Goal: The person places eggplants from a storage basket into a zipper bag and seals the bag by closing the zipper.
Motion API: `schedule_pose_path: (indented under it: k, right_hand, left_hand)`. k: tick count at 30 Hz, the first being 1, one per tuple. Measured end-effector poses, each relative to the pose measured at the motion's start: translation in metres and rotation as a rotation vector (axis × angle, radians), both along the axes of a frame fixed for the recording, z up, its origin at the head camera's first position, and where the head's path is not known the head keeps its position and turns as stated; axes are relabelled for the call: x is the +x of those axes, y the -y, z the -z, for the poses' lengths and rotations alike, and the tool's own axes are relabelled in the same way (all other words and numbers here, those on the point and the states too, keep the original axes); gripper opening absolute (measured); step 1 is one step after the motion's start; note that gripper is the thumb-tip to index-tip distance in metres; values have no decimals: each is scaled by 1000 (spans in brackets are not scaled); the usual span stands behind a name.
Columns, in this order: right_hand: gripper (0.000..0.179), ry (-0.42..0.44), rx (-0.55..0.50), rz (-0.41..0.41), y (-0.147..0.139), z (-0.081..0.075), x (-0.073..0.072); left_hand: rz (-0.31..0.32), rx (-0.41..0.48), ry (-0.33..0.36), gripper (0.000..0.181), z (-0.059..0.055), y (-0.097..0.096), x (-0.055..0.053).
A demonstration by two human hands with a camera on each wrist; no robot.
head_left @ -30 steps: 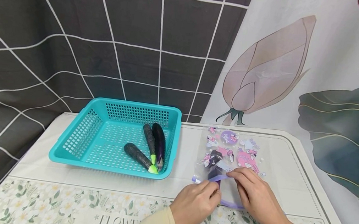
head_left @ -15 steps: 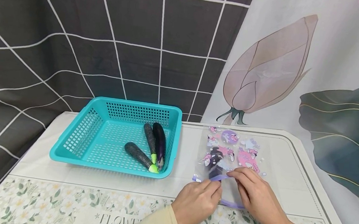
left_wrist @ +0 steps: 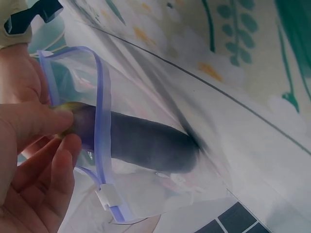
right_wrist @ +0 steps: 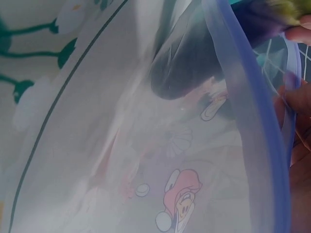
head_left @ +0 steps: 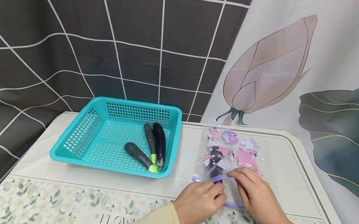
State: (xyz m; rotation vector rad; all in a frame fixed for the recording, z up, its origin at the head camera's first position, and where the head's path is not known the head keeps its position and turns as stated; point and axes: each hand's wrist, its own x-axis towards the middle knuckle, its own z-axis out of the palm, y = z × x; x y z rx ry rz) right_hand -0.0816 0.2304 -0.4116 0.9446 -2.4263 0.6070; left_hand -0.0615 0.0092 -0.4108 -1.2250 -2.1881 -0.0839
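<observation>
In the left wrist view my left hand [left_wrist: 34, 160] pinches an eggplant [left_wrist: 150, 143] by its greenish stem end. The eggplant's dark purple body lies inside a clear zip bag [head_left: 267, 151], its stem end sticking out at the mouth. Pink and lilac cartoon prints cover the bag, and a purple zip strip [left_wrist: 103, 121] with a white slider [left_wrist: 109, 195] edges it. My right hand [head_left: 258, 197] pinches the upper edge of the mouth, holding it apart from the lower edge. In the right wrist view the purple strip [right_wrist: 265, 131] arches beside the eggplant [right_wrist: 184, 63].
To the left stands a turquoise plastic basket [head_left: 135, 104]. Inside it lie a glossy eggplant [head_left: 159, 144] and two speckled dark zucchini [head_left: 137, 155] with bright green ends. A floral cloth [head_left: 50, 200] covers the near part of the white table [head_left: 293, 171]; patterned curtains hang behind.
My left hand has shifted slightly right and down at the bag's mouth, its fingers more curled at the eggplant's stem end. The right hand has stayed in place.
</observation>
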Motion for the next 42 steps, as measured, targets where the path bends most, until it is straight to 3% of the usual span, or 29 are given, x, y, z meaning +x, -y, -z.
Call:
schedule_pose_path:
  k: [10, 17, 22, 29, 36, 42]
  right_hand:
    - [44, 9, 0, 2, 0, 0, -1]
    - [44, 5, -3, -3, 0, 1, -1]
    - [44, 11, 1, 5, 0, 1, 0]
    - [44, 3, 0, 6, 1, 0, 0]
    - [42, -63, -34, -21, 2, 1, -2]
    - [42, -40, -36, -20, 1, 2, -1]
  left_hand:
    - [-60, -13, -45, 17, 5, -4, -2]
    - [-123, 2, -125, 30, 9, -9, 2]
    - [-129, -40, -163, 37, 8, -12, 0]
    - [-140, -92, -165, 38, 7, -13, -4]
    - [-176, -94, -165, 43, 7, -20, -4]
    - [-215, -127, -131, 47, 2, -28, -3]
